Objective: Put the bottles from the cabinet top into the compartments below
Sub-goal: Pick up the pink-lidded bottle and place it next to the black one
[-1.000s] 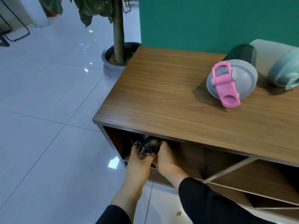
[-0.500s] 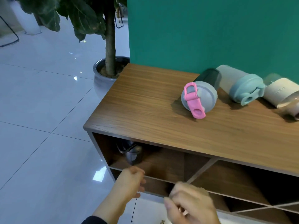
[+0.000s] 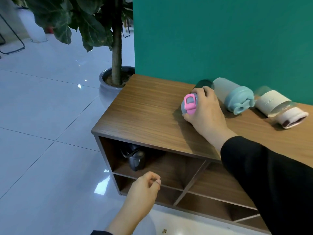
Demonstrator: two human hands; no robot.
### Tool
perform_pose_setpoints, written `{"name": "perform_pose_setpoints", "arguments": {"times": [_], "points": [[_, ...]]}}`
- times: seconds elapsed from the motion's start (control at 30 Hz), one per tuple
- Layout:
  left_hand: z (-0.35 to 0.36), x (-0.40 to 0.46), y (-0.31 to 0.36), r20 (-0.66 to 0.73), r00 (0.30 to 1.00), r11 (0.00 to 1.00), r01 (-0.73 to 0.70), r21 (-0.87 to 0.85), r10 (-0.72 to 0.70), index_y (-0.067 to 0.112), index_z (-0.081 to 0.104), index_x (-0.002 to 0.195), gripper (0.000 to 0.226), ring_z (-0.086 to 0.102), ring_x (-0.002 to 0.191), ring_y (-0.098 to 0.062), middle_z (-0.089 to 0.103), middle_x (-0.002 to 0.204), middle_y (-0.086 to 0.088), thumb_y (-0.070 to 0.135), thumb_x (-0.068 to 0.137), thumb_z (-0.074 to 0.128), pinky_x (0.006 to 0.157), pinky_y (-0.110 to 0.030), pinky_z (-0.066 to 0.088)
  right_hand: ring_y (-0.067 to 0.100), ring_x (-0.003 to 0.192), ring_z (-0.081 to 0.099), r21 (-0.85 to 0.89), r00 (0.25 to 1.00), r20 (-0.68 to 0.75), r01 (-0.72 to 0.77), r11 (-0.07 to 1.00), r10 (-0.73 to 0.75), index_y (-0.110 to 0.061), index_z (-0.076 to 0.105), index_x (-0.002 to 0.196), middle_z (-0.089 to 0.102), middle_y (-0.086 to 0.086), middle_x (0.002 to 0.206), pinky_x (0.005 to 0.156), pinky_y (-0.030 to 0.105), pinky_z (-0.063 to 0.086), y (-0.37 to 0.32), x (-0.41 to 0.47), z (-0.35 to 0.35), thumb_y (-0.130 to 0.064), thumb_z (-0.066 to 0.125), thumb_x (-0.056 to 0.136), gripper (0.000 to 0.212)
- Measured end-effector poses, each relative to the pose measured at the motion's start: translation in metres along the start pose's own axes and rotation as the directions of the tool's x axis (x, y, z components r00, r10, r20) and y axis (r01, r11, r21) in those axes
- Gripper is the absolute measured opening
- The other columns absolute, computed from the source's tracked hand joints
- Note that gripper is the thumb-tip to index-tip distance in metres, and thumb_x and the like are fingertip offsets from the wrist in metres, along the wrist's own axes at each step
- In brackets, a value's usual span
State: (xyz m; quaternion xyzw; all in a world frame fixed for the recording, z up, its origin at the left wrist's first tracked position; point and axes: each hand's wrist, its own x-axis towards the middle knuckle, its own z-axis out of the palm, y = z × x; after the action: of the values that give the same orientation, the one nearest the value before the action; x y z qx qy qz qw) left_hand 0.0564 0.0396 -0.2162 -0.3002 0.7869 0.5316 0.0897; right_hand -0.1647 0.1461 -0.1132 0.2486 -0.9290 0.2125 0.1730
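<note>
Fingers of my right hand (image 3: 205, 110) wrap over the grey bottle with the pink lid strap (image 3: 189, 105), which lies on its side on the cabinet top (image 3: 144, 116) at centre right of the frame; my black-sleeved forearm reaches in from the lower right. Right of it lie the teal-lidded bottle (image 3: 235, 97) and the glass bottle with a pale sleeve (image 3: 274, 106), both on their sides by the green wall (image 3: 220, 36). My left hand (image 3: 144, 192) hangs at lower centre before the compartments, loosely curled, holding nothing. Upright in the upper left compartment (image 3: 169, 163) stands the dark bottle (image 3: 136, 159).
</note>
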Motion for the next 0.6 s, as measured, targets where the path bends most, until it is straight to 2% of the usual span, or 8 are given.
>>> {"name": "perform_pose_setpoints", "arguments": {"times": [0.13, 0.2, 0.27, 0.33, 0.4, 0.47, 0.53, 0.6], "points": [[-0.004, -0.008, 0.005, -0.016, 1.000, 0.999, -0.010, -0.033, 0.010, 0.031, 0.065, 0.101, 0.014, 0.071, 0.085, -0.012, 0.073, 0.094, 0.005, 0.027, 0.101, 0.052, 0.076, -0.026, 0.059, 0.023, 0.137, 0.041, 0.210, 0.998, -0.048, 0.046, 0.977, -0.037, -0.018, 0.046, 0.134, 0.041, 0.005, 0.146, 0.110, 0.043, 0.042, -0.007, -0.017, -0.016, -0.022, 0.085, 0.067, 0.078], [-0.008, -0.016, 0.007, -0.045, 0.999, 0.990, -0.037, -0.136, 0.031, 0.025, 0.070, 0.098, 0.018, 0.074, 0.083, -0.018, 0.076, 0.090, 0.001, 0.028, 0.101, 0.052, 0.078, -0.033, 0.061, 0.015, 0.142, 0.035, 0.342, 0.994, -0.067, 0.108, 0.933, -0.090, -0.017, 0.048, 0.134, 0.038, 0.001, 0.149, 0.117, 0.034, 0.033, -0.021, -0.044, -0.039, -0.021, 0.087, 0.067, 0.078], [-0.012, -0.024, 0.011, -0.085, 0.996, 0.952, -0.058, -0.299, 0.034, 0.013, 0.073, 0.092, 0.033, 0.075, 0.075, -0.026, 0.078, 0.081, -0.005, 0.033, 0.102, 0.050, 0.068, -0.037, 0.061, 0.008, 0.145, 0.031, 0.424, 0.982, -0.040, 0.182, 0.887, -0.182, -0.018, 0.050, 0.134, 0.035, -0.002, 0.153, 0.118, 0.024, 0.027, -0.036, -0.083, -0.063, -0.019, 0.089, 0.066, 0.079], [-0.014, -0.030, 0.015, -0.089, 0.996, 0.838, -0.030, -0.545, -0.022, 0.001, 0.070, 0.079, 0.051, 0.069, 0.056, -0.029, 0.074, 0.067, -0.012, 0.042, 0.099, 0.047, 0.050, -0.033, 0.054, 0.008, 0.147, 0.030, 0.482, 0.951, 0.011, 0.266, 0.835, -0.309, -0.018, 0.052, 0.134, 0.034, 0.001, 0.155, 0.117, 0.024, 0.029, -0.045, -0.125, -0.082, -0.017, 0.091, 0.063, 0.081], [-0.013, -0.036, 0.014, -0.020, 0.997, 0.660, 0.036, -0.750, -0.078, -0.007, 0.068, 0.084, 0.070, 0.062, 0.054, -0.028, 0.068, 0.069, -0.019, 0.058, 0.089, 0.042, 0.044, -0.027, 0.049, 0.015, 0.147, 0.033, 0.506, 0.901, 0.047, 0.350, 0.789, -0.430, -0.026, 0.053, 0.133, 0.036, 0.003, 0.156, 0.115, 0.027, 0.032, -0.047, -0.166, -0.090, -0.025, 0.088, 0.065, 0.077], [-0.012, -0.040, 0.009, 0.076, 0.995, 0.519, 0.101, -0.849, -0.069, -0.006, 0.068, 0.114, 0.088, 0.066, 0.081, -0.036, 0.071, 0.098, -0.023, 0.071, 0.087, 0.033, 0.062, -0.035, 0.054, 0.011, 0.146, 0.035, 0.573, 0.909, 0.073, 0.299, 0.763, -0.411, -0.044, 0.054, 0.127, 0.039, -0.009, 0.154, 0.113, 0.021, 0.031, -0.052, -0.203, -0.089, -0.049, 0.075, 0.079, 0.053], [-0.012, -0.045, 0.004, 0.150, 0.987, 0.445, 0.163, -0.881, -0.065, 0.008, 0.068, 0.125, 0.089, 0.070, 0.106, -0.041, 0.073, 0.117, -0.024, 0.078, 0.085, 0.031, 0.086, -0.047, 0.054, 0.004, 0.141, 0.040, 0.548, 0.932, 0.072, 0.261, 0.795, -0.356, -0.050, 0.057, 0.120, 0.043, -0.017, 0.149, 0.108, 0.015, 0.032, -0.053, -0.236, -0.079, -0.063, 0.050, 0.092, 0.031], [-0.010, -0.044, -0.001, 0.270, 0.958, 0.383, 0.288, -0.878, -0.100, 0.007, 0.067, 0.129, 0.090, 0.068, 0.113, -0.043, 0.071, 0.122, -0.027, 0.079, 0.077, 0.052, 0.095, -0.050, 0.051, 0.001, 0.138, 0.043, 0.504, 0.941, 0.085, 0.243, 0.829, -0.327, -0.056, 0.054, 0.117, 0.044, -0.021, 0.146, 0.105, 0.011, 0.033, -0.053, -0.247, -0.063, -0.063, 0.045, 0.095, 0.025]]}}
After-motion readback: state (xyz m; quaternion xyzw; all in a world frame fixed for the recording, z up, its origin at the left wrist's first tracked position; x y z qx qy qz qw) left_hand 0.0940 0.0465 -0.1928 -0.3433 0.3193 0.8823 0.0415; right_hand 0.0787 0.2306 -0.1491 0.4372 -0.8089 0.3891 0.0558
